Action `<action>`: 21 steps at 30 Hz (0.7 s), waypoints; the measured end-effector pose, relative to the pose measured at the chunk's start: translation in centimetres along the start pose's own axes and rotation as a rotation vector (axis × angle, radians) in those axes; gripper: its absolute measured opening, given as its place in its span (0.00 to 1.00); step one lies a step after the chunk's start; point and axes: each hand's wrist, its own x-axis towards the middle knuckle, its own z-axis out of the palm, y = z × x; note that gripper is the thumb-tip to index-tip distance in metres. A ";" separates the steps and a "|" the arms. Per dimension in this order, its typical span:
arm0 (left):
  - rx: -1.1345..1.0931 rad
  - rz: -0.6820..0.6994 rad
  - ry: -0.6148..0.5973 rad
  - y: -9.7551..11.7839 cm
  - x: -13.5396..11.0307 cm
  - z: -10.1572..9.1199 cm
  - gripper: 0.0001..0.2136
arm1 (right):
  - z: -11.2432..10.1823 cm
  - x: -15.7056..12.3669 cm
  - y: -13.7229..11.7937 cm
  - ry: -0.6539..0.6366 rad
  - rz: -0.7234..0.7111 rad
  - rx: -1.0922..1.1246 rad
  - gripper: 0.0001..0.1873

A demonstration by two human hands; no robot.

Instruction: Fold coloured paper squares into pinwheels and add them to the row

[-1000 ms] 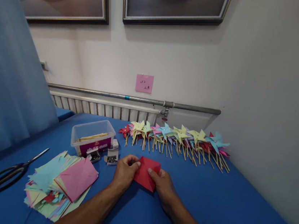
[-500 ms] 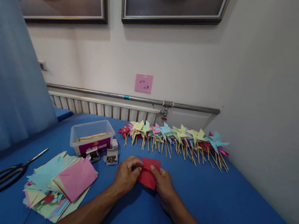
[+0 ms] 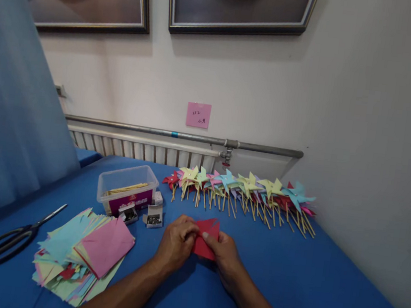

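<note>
**Left hand (image 3: 177, 239) and right hand (image 3: 226, 255) pinch a thin, squarish piece of red paper (image 3: 204, 250)**

Farthest left of the hands falls a pale blue cloth curtain (image 3: 12, 110), soft and lightly pleated. Below it lie large scissors (image 3: 33, 226) with smooth black loop handles and slim metal blades set together, the tips pointing away from the person.

Nearer the left hand, beside the forearm, spreads an uneven heap of pastel paper sheets (image 3: 63, 242) in blue, yellow, green and pink, with layered, ragged edges. A matte pink paper square (image 3: 106, 248), faintly creased, lies on top.

Beyond the left hand stands a rectangular translucent plastic tub (image 3: 130, 172) with rounded corners and a glossy purple label (image 3: 135, 203); straight, pale wooden sticks (image 3: 126, 189) lie inside. Two small cardboard boxes (image 3: 160, 209) in front of it hold tiny pieces, shiny metal ones in the right-hand box.

The left hand's thumb and fingers are bunched narrowly at the red paper's left edge; the right thumb presses its face, fingers behind. A slit shows near its upper edge.

Beyond both hands, stretching rightward, overlapping paper pinwheels (image 3: 249, 182) with pointed, folded vanes lie in a row on the smooth blue-covered desk (image 3: 305, 286), their stems towards the person.
</note>
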 end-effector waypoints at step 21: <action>-0.604 -0.735 -0.026 -0.3 0.9 0.3 0.14 | 0.4 -0.6 -0.5 0.037 -0.035 -0.122 0.25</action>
